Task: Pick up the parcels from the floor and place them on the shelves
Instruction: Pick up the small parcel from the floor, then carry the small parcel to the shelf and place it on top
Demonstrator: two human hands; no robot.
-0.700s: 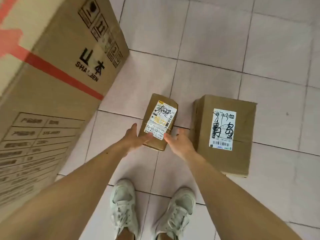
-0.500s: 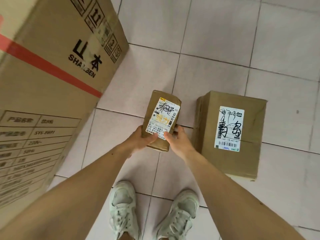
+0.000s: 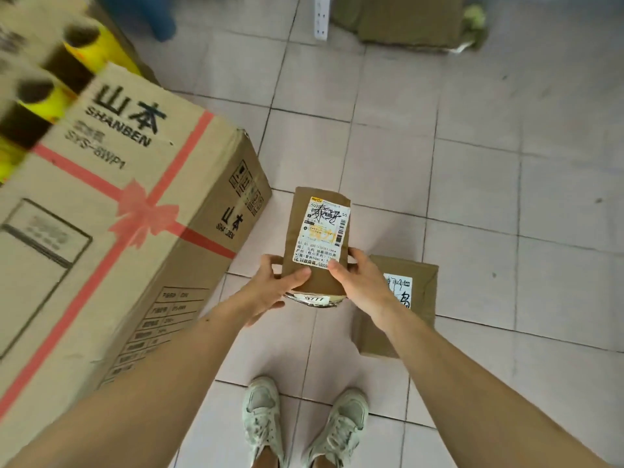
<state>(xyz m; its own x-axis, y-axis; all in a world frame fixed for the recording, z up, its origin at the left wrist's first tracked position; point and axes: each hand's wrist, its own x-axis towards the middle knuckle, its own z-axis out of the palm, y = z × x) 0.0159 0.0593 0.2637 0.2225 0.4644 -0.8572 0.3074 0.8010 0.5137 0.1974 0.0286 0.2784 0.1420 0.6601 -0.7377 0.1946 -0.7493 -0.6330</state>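
I hold a small brown parcel (image 3: 305, 231) with a white and yellow label above the tiled floor, in front of me. My left hand (image 3: 270, 288) grips its lower left side, thumb on top. My right hand (image 3: 359, 282) grips its lower right side. A bigger brown parcel (image 3: 422, 292) with a handwritten white label lies on the floor just right of my hands, partly hidden by my right forearm.
A large printed carton (image 3: 111, 238) with a pink ribbon design fills the left. Yellow tape rolls (image 3: 50, 96) sit at the top left. Another brown box (image 3: 408, 18) and a white shelf post (image 3: 320, 15) stand at the far edge. My two shoes (image 3: 304, 423) are below.
Both hands closed on the small parcel and raised it off the floor. My view has tilted up, so the far box and shelf post now show.
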